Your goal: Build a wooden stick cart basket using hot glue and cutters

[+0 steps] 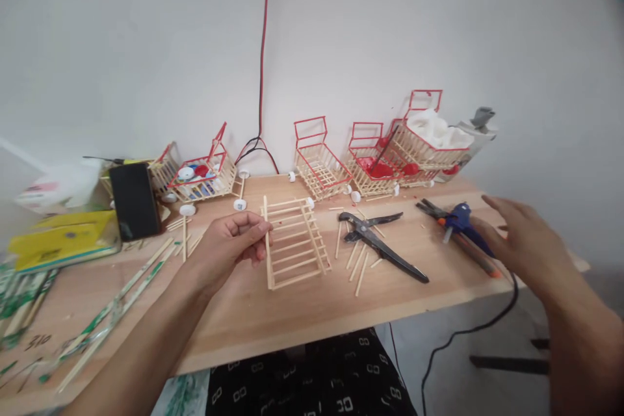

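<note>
My left hand point(241, 240) pinches one long edge of a small ladder-like frame point(295, 260) of thin wooden sticks, tilted over the table. My right hand point(519, 240) is at the handle end of a blue hot glue gun point(458, 218), fingers apart; whether it touches the handle I cannot tell. Pliers with orange-tipped grips point(470, 253) lie beside the glue gun. Between my hands rest dark-handled pliers point(380, 244) among several short cut sticks point(361, 273).
Along the wall stand several miniature stick shopping carts point(322, 169) with red rims. On the left are a black phone point(135, 201), a yellow packet point(63, 240) and long sticks in wrapping point(117, 305). A black cord point(458, 331) hangs off the right edge.
</note>
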`<state>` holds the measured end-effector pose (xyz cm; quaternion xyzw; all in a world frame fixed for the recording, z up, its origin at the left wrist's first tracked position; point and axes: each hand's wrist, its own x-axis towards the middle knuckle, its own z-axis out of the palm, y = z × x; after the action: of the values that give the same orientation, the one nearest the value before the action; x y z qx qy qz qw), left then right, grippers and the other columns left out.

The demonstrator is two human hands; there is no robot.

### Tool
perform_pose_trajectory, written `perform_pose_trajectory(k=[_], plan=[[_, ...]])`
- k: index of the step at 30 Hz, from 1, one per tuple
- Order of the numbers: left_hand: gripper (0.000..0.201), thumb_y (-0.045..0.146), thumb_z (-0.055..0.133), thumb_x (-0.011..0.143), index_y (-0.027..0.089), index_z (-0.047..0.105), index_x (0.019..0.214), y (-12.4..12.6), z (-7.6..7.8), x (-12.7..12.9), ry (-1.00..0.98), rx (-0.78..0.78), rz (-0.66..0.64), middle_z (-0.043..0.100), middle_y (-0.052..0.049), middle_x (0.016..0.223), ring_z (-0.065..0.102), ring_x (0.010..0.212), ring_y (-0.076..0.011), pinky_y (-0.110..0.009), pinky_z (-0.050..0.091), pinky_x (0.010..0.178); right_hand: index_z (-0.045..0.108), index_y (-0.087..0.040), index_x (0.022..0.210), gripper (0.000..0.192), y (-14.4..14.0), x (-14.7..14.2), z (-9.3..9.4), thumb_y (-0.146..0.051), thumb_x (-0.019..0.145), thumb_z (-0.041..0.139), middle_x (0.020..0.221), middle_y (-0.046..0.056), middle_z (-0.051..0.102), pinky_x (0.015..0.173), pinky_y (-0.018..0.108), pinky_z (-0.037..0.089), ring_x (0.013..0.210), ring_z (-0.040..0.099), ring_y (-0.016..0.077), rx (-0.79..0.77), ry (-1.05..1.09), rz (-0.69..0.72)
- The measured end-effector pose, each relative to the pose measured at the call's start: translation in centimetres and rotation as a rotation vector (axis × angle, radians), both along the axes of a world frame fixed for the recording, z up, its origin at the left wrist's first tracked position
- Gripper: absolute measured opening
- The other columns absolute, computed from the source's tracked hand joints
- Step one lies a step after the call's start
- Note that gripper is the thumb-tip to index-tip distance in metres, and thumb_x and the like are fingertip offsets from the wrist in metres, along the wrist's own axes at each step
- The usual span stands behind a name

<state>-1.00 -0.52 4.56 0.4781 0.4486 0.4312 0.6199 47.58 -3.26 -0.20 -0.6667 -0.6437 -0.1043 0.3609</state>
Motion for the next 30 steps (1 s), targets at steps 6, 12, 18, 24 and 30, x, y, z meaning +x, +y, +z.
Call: perform_pose_trajectory(k=[6,12,18,24,30], plan=[[0.041,0.046,0.087,0.062,0.013,0.064,0.071,-0.6,0.8,0.5,0.077,0.001,-0.012,0.062,0.001,0.051,0.054,0.043,-0.0075,-0.016,0.045,0.042,0.063,-0.026,0.124,0.032,4.6,-14.0,5.6,-0.036,0.095,0.055,0.127,0.012,0.066,0.085,0.047,0.056,0.116,0.062,0.0312,0.093,0.053,0.390],[0.044,0.052,0.084,0.060,0.014,0.061,0.066,-1.1,1.1,1.1,0.240,0.027,0.041,0.060,0.001,0.050,0.050,0.041,-0.0086,-0.018,0.038,0.038,0.066,-0.021,0.116,0.025,10.6,-20.6,4.3,-0.026,0.095,0.053,0.117,0.012,0.070,0.093,0.043,0.052,0.112,0.063,0.0265,0.167,0.110,0.656],[0.041,0.052,0.079,0.065,0.014,0.063,0.063,-1.4,1.0,1.4,0.452,0.144,0.136,0.040,0.007,0.048,0.031,0.044,-0.0042,-0.017,0.021,0.042,0.067,-0.020,0.110,0.022,11.7,-20.7,2.0,-0.023,0.095,0.051,0.112,0.011,0.071,0.093,0.041,0.051,0.108,0.064,0.0253,0.182,0.198,0.659],[0.039,0.050,0.072,0.072,0.015,0.060,0.058,-1.3,1.2,1.8,0.576,0.210,0.115,0.040,0.005,0.053,0.029,0.051,-0.0072,-0.021,0.020,0.047,0.068,-0.021,0.107,0.021,11.5,-19.9,1.4,-0.023,0.094,0.052,0.110,0.011,0.071,0.093,0.042,0.051,0.107,0.064,0.0254,0.183,0.214,0.667],[0.038,0.045,0.067,0.075,0.017,0.052,0.054,-1.2,1.7,2.4,0.706,0.291,0.191,0.042,0.004,0.054,0.034,0.054,-0.0094,-0.022,0.027,0.052,0.069,-0.021,0.109,0.023,11.5,-20.0,1.3,-0.023,0.095,0.051,0.111,0.012,0.072,0.096,0.045,0.049,0.109,0.064,0.0263,0.181,0.164,0.675]])
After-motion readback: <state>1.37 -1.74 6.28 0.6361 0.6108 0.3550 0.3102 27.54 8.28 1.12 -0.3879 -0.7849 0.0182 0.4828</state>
